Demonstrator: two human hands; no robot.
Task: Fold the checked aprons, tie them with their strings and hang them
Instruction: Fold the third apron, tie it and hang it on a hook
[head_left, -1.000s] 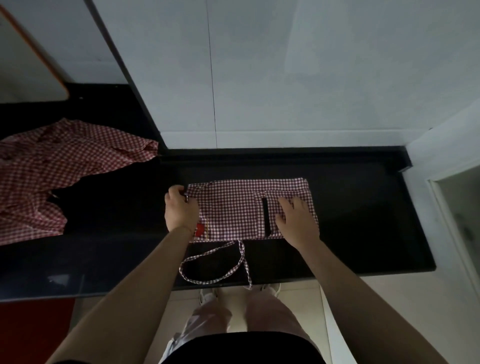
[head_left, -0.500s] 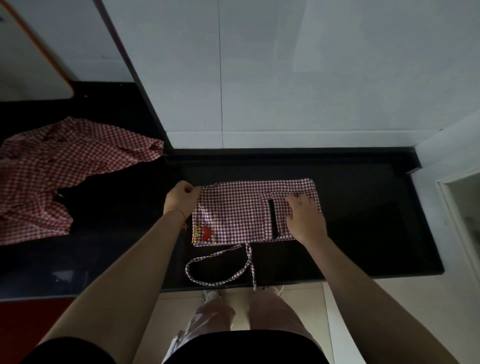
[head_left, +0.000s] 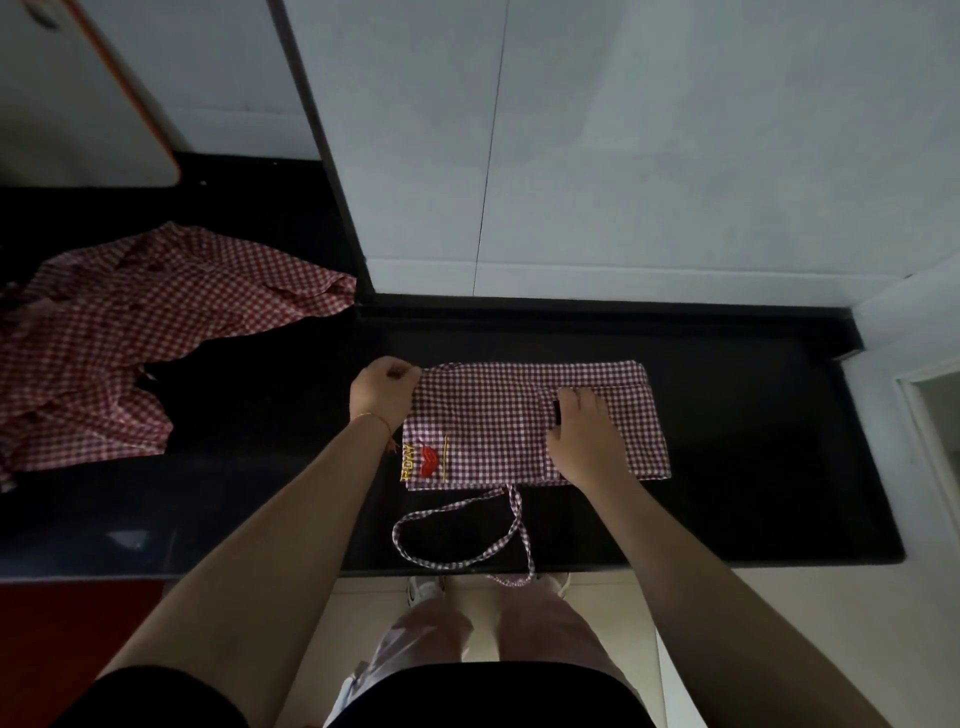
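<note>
Nearest, the string (head_left: 462, 535) loops at the bench (head_left: 753, 467) edge, untied. I judge I'm mid-fold; next comes another fold, then tying. My right hand (head_left: 584, 436) presses flat on the apron (head_left: 498, 415); my left hand (head_left: 382, 389) pinches its far-left corner. Far left lies another apron (head_left: 130, 332).

One head-worn wide-angle view looks steeply down and forward from above the person's chest. It faces a glossy black stone counter (head_left: 727, 395) set against a pale tiled wall (head_left: 675, 156). Both forearms reach in from the bottom edge; the legs show directly below, close.
</note>
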